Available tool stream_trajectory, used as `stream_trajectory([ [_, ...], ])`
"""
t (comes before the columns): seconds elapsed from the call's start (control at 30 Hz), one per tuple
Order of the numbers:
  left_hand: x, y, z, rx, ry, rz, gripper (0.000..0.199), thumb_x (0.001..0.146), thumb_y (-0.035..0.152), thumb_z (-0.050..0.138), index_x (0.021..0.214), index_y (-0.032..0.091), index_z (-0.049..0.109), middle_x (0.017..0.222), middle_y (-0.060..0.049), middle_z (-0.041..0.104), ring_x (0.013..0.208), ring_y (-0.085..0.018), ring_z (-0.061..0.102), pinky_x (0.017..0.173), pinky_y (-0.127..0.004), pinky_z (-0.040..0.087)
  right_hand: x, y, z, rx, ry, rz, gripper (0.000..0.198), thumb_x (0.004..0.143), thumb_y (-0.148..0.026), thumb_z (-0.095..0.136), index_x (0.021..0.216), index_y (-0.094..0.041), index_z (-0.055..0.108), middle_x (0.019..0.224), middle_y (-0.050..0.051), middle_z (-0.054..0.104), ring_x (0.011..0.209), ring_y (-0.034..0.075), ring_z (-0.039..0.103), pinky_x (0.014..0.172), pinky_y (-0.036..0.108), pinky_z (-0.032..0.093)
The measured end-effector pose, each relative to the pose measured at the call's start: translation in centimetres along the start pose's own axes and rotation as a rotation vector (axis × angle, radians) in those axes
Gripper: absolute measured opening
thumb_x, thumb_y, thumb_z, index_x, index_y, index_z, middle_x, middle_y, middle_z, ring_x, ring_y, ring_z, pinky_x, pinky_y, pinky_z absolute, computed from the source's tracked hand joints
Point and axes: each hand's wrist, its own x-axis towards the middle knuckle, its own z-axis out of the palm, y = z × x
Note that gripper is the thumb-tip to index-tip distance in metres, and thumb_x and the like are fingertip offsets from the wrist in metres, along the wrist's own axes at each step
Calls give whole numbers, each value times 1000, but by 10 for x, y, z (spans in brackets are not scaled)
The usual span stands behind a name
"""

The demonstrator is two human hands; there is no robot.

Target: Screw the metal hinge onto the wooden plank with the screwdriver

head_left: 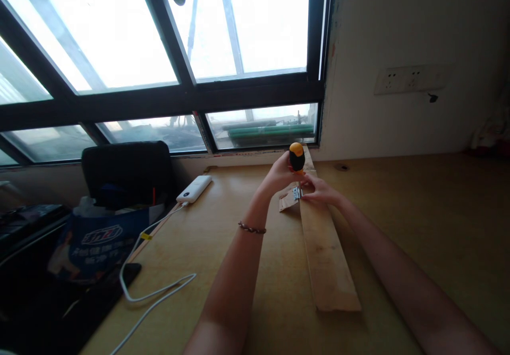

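Note:
A screwdriver with a yellow-and-black handle stands upright over a long wooden board. My left hand is closed round its handle. Below it, a small silver hinge lies at the board's left edge, one leaf over a short wooden piece that sticks out to the left. My right hand rests on the board, thumb and fingers pinched beside the hinge, close to the screwdriver's lower end. What those fingertips hold is too small to make out, and the screwdriver's tip is hidden.
On the table, a white power bank lies at the left edge, its white cable looping toward the front. A black chair with a blue bag stands left of the table. Window and wall bound the far side.

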Motion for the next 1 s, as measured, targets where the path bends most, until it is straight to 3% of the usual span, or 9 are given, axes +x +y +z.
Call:
stream_trajectory([
  [0.2, -3, 8, -5, -36, -79, -16, 48, 48, 10, 75, 91, 14, 54, 78, -2, 62, 76, -16, 62, 68, -30, 49, 1, 5, 1, 9, 10, 15, 62, 60, -24, 72, 116, -19, 46, 99, 6, 61, 95, 21, 58, 91, 38, 44],
  [0.47, -5, 12, -5, -67, -188, 58, 37, 55, 9, 71, 88, 14, 54, 83, -6, 65, 83, -19, 62, 77, -33, 48, 1, 3, 1, 21, -5, 21, 54, 59, -26, 73, 108, -18, 50, 99, 6, 60, 94, 20, 59, 90, 38, 45],
  [0.6, -9, 25, -4, 3, -195, 99, 37, 57, 9, 69, 92, 15, 56, 83, -6, 66, 86, -19, 62, 77, -33, 47, 0, 2, 1, 4, -3, 8, 60, 60, -25, 72, 114, -19, 47, 100, 6, 61, 95, 21, 59, 90, 39, 44],
  [0.77, -13, 38, -11, 121, -106, 179, 29, 58, 13, 69, 86, 14, 62, 83, -5, 66, 86, -19, 61, 80, -34, 47, 1, 9, 2, -2, 5, 2, 64, 60, -23, 72, 118, -19, 44, 100, 6, 61, 95, 20, 59, 91, 39, 43],
  [1.0, -15, 50, -18, 41, 175, 153, 28, 52, 18, 74, 77, 13, 63, 77, -4, 65, 76, -17, 61, 73, -34, 50, 1, 9, 1, -57, 11, -3, 65, 61, -27, 73, 118, -19, 44, 101, 7, 62, 96, 21, 58, 92, 39, 42],
])
